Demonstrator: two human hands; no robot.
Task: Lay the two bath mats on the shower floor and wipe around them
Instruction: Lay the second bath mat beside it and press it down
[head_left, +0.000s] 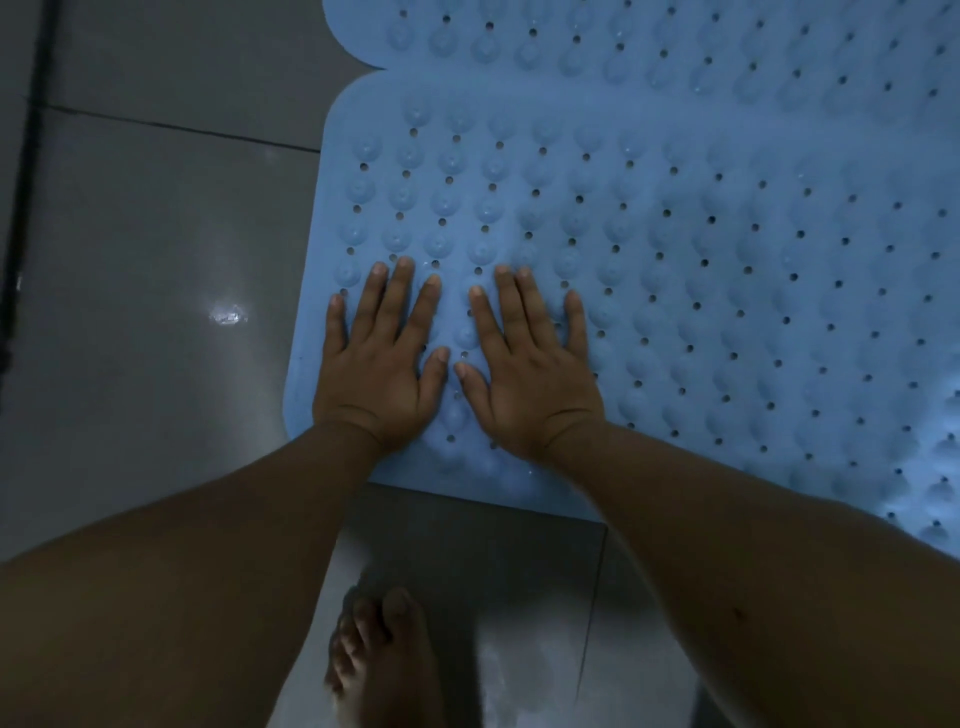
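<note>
A view looking straight down at a dim shower floor of large glossy grey tiles (156, 322) with dark grout lines. A pale blue rubber bath mat (675, 260), dotted with small round drain holes and rows of raised suction-cup bumps, lies flat on the tiles and fills the right and centre of the view. A second blue rubber mat (519, 31) of the same pattern lies just beyond it at the top; their rounded corners meet, and the two seem to overlap further right. Both bare hands press palm-down on the near-left corner of the closer mat, side by side with thumbs almost touching. The left hand (379, 364) lies flat with fingers spread, holding nothing. The right hand (530, 369) is likewise flat and open, fingers extended, gripping nothing. Bare forearms reach in from the bottom corners. A bare foot (384, 660) stands on the tile below the mat's near edge.
</note>
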